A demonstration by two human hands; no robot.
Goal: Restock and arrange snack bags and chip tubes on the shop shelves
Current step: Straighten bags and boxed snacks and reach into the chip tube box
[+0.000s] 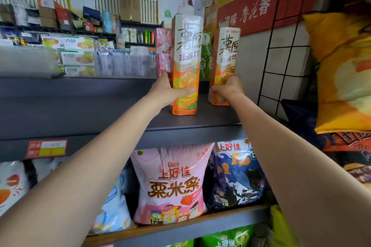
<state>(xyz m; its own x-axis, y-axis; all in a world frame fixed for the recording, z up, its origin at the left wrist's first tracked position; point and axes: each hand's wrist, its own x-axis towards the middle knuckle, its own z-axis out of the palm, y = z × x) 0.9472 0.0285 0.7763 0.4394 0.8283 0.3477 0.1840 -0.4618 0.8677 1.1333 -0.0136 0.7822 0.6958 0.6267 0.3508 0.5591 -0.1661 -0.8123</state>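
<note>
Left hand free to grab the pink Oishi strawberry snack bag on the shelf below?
Probably not yet: the left hand is wrapped around a tall orange-and-white chip box on the upper shelf. The pink bag itself stands unobstructed below.

Two tall orange chip cartons stand upright on a dark grey top shelf (80, 110), the nearer carton (185, 62) at the left hand (170, 91), the farther carton (224, 62) at the right hand (228, 88). On the lower shelf (200, 226), beneath both forearms, a pink snack bag (170, 182) and a blue snack bag (236, 174) stand side by side
</note>
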